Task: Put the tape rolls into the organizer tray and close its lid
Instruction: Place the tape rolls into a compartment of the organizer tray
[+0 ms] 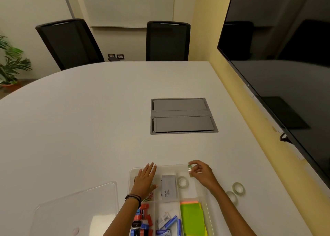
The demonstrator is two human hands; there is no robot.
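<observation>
A clear plastic organizer tray [178,166] lies open on the white table at the bottom centre. My right hand [202,173] pinches a clear tape roll [189,168] above the tray's far right compartment. Another tape roll [182,182] lies flat inside that compartment. Two more tape rolls [238,188] [232,196] sit on the table to the right of the tray. My left hand [145,179] rests flat, fingers spread, on the tray's far left corner. The clear lid [76,210] lies on the table to the left, apart from the tray.
The tray also holds a grey box [168,188], green and yellow sticky notes [192,218], red and blue clips [142,219] and staple packs [167,221]. A grey cable hatch [182,115] is set in the table. A large dark screen [285,57] hangs on the right wall.
</observation>
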